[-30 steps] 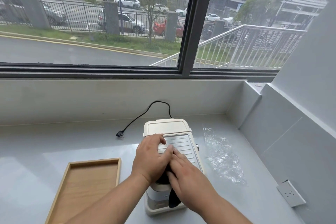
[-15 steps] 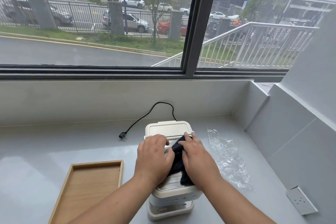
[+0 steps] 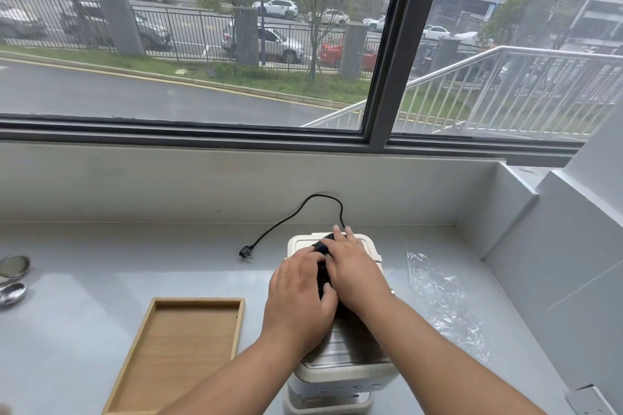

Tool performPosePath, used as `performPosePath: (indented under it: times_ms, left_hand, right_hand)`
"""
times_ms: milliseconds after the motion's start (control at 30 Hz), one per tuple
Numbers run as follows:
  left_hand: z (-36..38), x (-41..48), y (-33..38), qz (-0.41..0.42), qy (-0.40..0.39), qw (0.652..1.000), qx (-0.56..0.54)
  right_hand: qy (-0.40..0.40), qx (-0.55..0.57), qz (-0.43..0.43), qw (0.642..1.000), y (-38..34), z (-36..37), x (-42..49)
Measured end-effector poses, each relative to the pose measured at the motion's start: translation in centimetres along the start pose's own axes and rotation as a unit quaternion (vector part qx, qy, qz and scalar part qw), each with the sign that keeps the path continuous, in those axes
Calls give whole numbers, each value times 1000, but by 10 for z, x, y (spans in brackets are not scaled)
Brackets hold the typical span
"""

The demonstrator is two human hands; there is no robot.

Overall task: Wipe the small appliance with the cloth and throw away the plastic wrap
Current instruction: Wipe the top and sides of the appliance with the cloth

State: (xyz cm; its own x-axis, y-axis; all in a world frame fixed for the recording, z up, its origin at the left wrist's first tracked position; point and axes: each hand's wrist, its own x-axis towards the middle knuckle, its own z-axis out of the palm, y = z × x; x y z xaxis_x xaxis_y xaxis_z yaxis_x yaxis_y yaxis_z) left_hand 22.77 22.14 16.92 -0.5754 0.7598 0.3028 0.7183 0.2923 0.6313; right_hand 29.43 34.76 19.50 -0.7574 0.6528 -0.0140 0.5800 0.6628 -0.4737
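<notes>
Shallow light-wood tray [image 3: 188, 347] sits on the grey bench [image 3: 101, 259], just left of the cream-white small appliance [image 3: 340, 377]. Left hand [image 3: 300, 296] lies on the appliance's top, grip slack and clamping nothing. Touching it, the right hand [image 3: 357, 273] presses the dark cloth [image 3: 322, 274] onto the lid with straight fingers, grip not curled around it, and the crinkly clear plastic wrap [image 3: 441, 300] lies on the bench just right of the appliance

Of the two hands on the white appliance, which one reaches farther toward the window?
The right hand: its fingertips reach the back edge of the cream-white plastic appliance, over the dark cloth, while the left hand rests nearer the person.
</notes>
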Motion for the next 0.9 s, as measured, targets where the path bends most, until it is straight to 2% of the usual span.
performPosePath:
  times_ms: [67, 200, 333, 400, 500, 600, 667, 767, 900]
  left_hand:
    - [-1, 0, 0, 2, 1, 1000, 8]
    - [2, 8, 1, -40, -63, 993, 93]
    - [-5, 27, -5, -44, -9, 994, 96]
    - [-15, 37, -13, -33, -8, 997, 74]
    - [-28, 46, -28, -14, -55, 997, 57]
    - [-36, 49, -39, -21, -58, 998, -11]
    - [-37, 50, -43, -40, -52, 996, -60]
    - [-37, 51, -53, -115, -47, 984, -130]
    - [-36, 55, -75, -231, -44, 944, -229]
  right_hand:
    - [-19, 58, 3, 998, -5, -6, 6]
    - [-47, 161, 34, 985, -15, -12, 13]
    - [-55, 258, 57, 963, -30, -10, 7]
    - [-49, 270, 42, 961, -34, -9, -4]
    - [-6, 216, 2, 976, -34, -11, -22]
    - [27, 105, -39, 993, -25, -10, -40]
    - [29, 3, -37, 999, -13, -5, -51]
    - [47, -80, -28, 995, -3, 2, -60]
    - [62, -89, -19, 994, -4, 7, -62]
